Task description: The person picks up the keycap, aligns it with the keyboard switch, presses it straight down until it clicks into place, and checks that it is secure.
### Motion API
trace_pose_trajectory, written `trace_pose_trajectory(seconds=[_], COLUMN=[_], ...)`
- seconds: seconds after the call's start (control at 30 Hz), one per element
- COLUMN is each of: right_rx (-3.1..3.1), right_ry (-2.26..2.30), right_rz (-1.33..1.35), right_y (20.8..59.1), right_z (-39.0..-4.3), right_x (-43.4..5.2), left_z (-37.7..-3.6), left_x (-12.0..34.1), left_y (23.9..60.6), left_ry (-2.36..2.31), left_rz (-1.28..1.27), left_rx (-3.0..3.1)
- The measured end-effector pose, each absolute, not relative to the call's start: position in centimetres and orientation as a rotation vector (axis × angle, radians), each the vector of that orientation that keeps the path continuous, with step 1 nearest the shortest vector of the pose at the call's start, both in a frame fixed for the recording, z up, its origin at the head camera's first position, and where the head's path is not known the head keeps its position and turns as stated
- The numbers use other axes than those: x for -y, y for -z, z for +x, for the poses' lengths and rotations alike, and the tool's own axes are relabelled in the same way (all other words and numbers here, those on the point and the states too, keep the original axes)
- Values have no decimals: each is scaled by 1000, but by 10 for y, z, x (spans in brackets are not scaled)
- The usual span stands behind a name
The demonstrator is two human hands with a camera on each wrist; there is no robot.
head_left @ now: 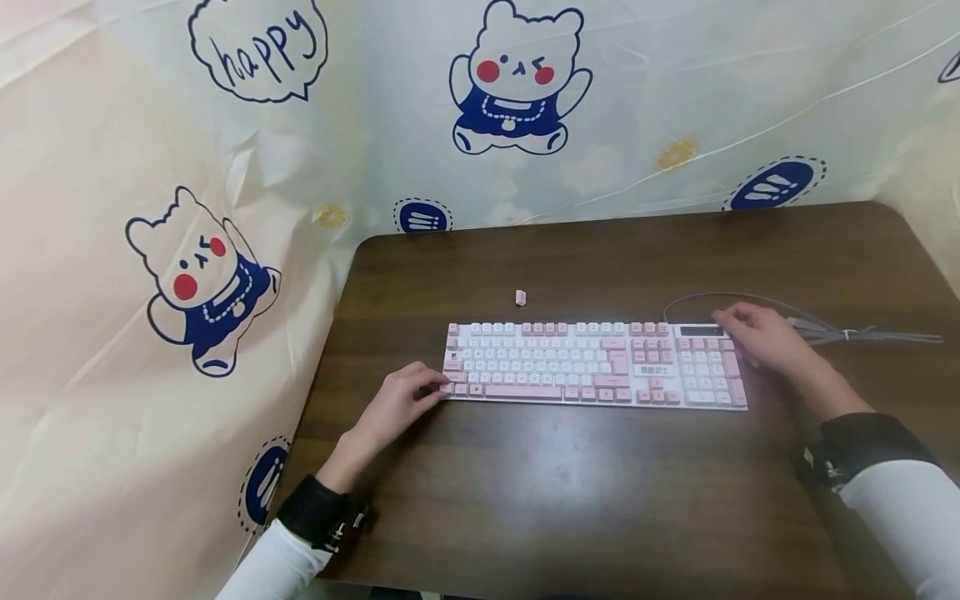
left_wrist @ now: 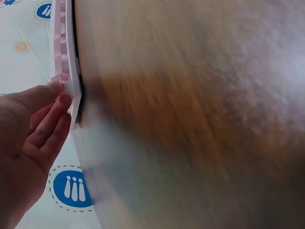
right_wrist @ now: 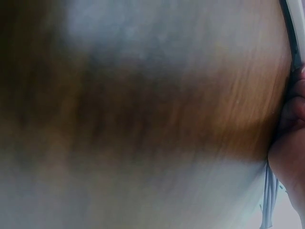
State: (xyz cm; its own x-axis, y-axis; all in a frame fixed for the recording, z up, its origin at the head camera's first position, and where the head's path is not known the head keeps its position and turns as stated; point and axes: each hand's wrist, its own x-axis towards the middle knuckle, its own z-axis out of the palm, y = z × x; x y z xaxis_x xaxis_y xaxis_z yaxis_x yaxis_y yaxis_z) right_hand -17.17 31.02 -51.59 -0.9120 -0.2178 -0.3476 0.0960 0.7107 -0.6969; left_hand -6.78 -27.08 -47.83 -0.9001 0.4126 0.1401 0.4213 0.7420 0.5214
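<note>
A pink and white keyboard (head_left: pixel 540 367) lies lengthwise on the dark wooden table. At its left end my left hand (head_left: pixel 405 396) grips the front corner. The left wrist view shows the thumb (left_wrist: pixel 40 98) over the top by the pink keys and the curled fingers at the side edge. My right hand (head_left: pixel 768 337) holds the far right corner, beside the dark panel (head_left: pixel 701 331) above the number keys. In the right wrist view only part of that hand (right_wrist: pixel 290 143) shows at the right border, its fingertips mostly hidden. Behind the keyboard sits a small loose pink keycap (head_left: pixel 521 297).
A thin grey cable (head_left: pixel 738 294) loops out behind the keyboard to a tied bundle (head_left: pixel 862 334) right of my right hand. The brown tabletop (head_left: pixel 562 492) meets a printed cloth (head_left: pixel 637 100) at the back and left.
</note>
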Motion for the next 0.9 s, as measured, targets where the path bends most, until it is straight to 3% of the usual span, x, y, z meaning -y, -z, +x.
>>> trace_pose_trajectory(seconds=[0.33,0.5,0.73,0.9], right_rx=[-2527,-2520,-2505,-2504], right_ry=[1055,1051,1061,1082], right_rz=[-100,-94,-75,-74], right_y=[514,515,518,517], right_z=[-172,-172,-172,-171], right_x=[-309,-309,-312,-310], left_z=[-67,-73,-95,-99], left_x=[272,274,273,270], left_y=[484,490,480,473], left_ry=[951,1219,1908,1948], left_rz=[-616,-301,356,363], left_rx=[2875,2947,3061,3123])
